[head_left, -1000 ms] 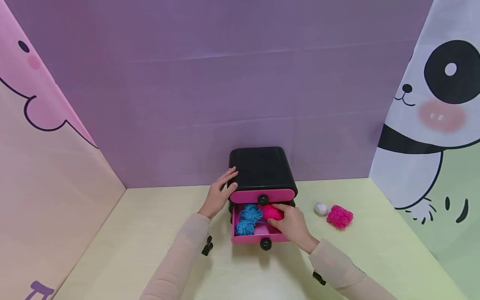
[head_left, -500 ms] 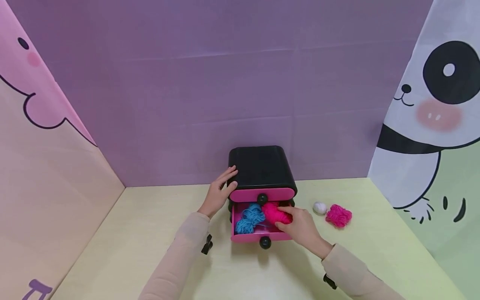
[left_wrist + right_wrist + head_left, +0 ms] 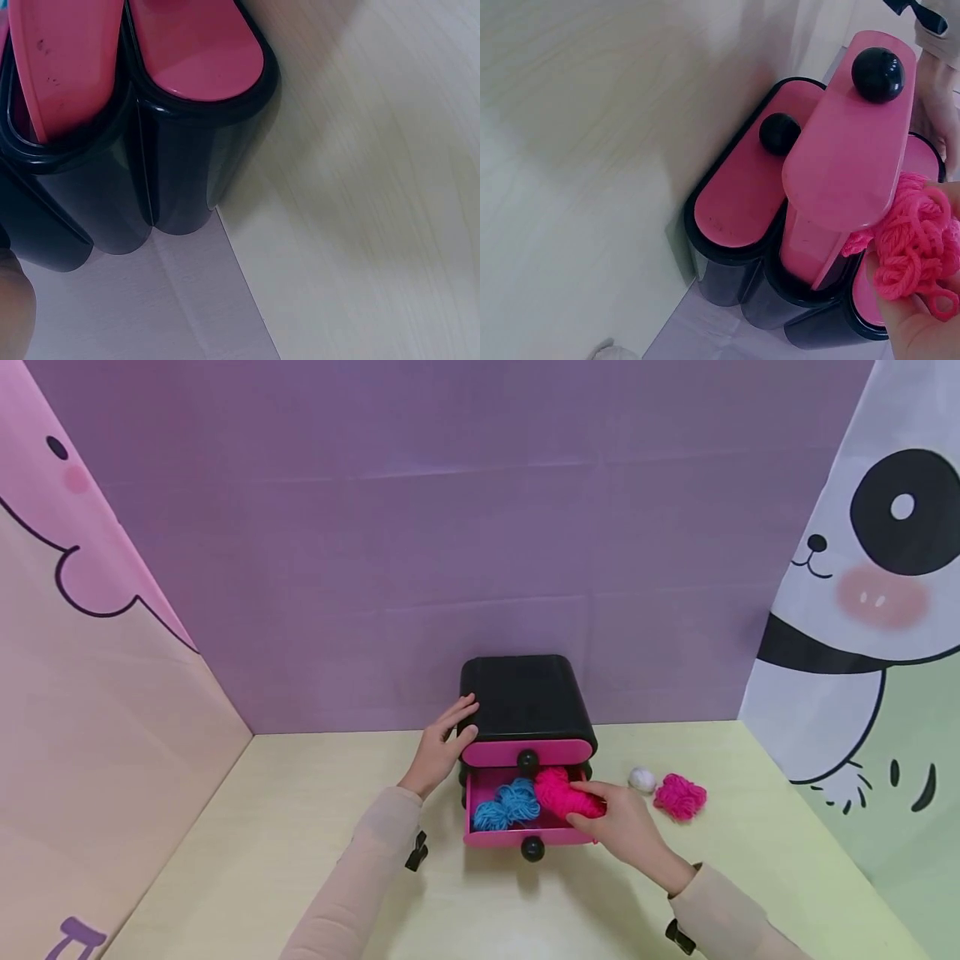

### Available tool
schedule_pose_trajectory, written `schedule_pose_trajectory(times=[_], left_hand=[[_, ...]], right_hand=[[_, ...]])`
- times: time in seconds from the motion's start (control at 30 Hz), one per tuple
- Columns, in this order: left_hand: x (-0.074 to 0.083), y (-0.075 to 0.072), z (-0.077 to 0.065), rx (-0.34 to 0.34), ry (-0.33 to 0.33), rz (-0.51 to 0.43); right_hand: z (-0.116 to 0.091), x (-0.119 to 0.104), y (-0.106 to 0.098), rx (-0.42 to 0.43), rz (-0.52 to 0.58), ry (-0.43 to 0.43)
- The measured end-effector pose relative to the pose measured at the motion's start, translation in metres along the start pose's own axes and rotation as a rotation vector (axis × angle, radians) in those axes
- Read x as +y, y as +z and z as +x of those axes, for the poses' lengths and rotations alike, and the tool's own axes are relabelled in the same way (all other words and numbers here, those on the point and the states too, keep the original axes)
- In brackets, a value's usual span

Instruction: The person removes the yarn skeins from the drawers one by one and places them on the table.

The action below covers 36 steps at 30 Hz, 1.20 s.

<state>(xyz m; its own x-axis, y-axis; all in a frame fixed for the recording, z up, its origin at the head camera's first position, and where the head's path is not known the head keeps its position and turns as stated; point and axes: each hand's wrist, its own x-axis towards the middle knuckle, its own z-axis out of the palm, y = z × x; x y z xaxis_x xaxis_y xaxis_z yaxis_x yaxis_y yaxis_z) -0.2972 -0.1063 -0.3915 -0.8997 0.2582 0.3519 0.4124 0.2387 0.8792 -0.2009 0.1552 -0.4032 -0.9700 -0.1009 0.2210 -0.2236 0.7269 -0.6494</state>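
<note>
A person in pale sleeves [image 3: 352,881] works two-handed at a black drawer unit [image 3: 521,693], lower ctr of frame in the head view. R hand [image 3: 633,827], lower ctr-right, grips a bundle of hot-pink yarn [image 3: 562,793] btwn thumb & fingers, at the right side of the middle drawer [image 3: 498,839], which is pulled out. Can't tell if the bundle's underside touches the drawer floor. L hand [image 3: 438,752], left of frame ctr, rests on the unit's upper left edge w/ fingers extended, gripping nothing.

Blue yarn [image 3: 510,806] lies in the same drawer, just left of the pink. Above it, the top drawer [image 3: 491,753] sits pushed in; both show round black knobs. Right of the unit, on the pale tabletop [image 3: 300,835], sit a small white ball [image 3: 642,779] and, just beside it, a second pink bundle [image 3: 680,797].

R wrist cam: pink yarn in the fingers at lower right, pulled-out drawer nr ctr. L wrist cam: unit fills upper left; only a bit of hand shows at far left edge.

Bkgd: purple backdrop [image 3: 420,543] across upper ctr, panda print [image 3: 817,627] at right, pink cartoon print [image 3: 97,581] at upper left.
</note>
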Motion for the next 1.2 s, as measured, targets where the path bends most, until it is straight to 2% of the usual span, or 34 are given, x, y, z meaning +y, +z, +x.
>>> schedule_pose_trajectory(times=[0.17,0.27,0.47,0.57,0.8,0.93,1.07,1.2], left_hand=[[-0.004,0.001,0.001,0.002,-0.005,0.005],[-0.015,0.002,0.004,0.018,0.016,0.013],[-0.017,0.002,0.004,0.014,0.007,0.007],[-0.013,0.001,0.003,0.005,-0.007,-0.003],[0.019,-0.001,-0.006,-0.019,-0.014,0.021],[0.022,-0.001,-0.007,-0.019,-0.011,0.022],[0.019,-0.001,-0.006,-0.024,-0.003,0.011],[0.002,-0.001,0.000,-0.014,0.006,-0.014]], right_hand=[[-0.005,-0.001,-0.006,-0.013,0.028,0.015],[-0.008,-0.002,-0.009,-0.014,0.046,0.025],[-0.013,-0.003,-0.015,0.002,0.073,0.022],[-0.014,-0.003,-0.016,0.007,0.088,0.009],[-0.017,0.001,-0.023,0.009,0.106,-0.021],[-0.019,0.004,-0.030,-0.003,0.122,-0.014],[-0.021,0.007,-0.038,0.005,0.115,-0.007],[-0.022,0.011,-0.046,0.028,0.123,-0.006]])
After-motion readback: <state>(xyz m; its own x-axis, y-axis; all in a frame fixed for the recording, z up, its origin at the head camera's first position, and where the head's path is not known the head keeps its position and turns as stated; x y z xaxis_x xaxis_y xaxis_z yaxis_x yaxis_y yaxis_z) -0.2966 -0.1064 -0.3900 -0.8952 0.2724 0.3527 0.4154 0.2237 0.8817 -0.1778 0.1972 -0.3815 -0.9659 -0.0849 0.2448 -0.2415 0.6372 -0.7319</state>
